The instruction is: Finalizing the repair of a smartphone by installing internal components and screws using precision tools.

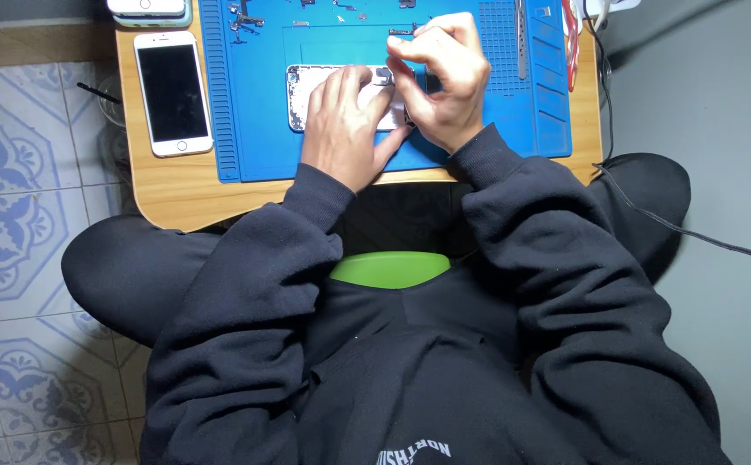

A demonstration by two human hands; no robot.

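My left hand (pixel 341 129) lies flat on the opened phone (pixel 307 96), with the fingers spread a little and pressing it down. The phone rests in the middle of the blue mat (pixel 255 146), and its long side runs from 9 o'clock to 3 o'clock. Its silver end sticks out at 9 o'clock from under my fingers. My right hand (pixel 444 82) is curled up tight just at 3 o'clock of my left hand, pinching something small at the phone; I cannot tell what it is. Another white phone (pixel 173 93) with a dark screen lies on the wooden table (pixel 169 185) at 9 o'clock of the mat, pointing toward 12 o'clock.
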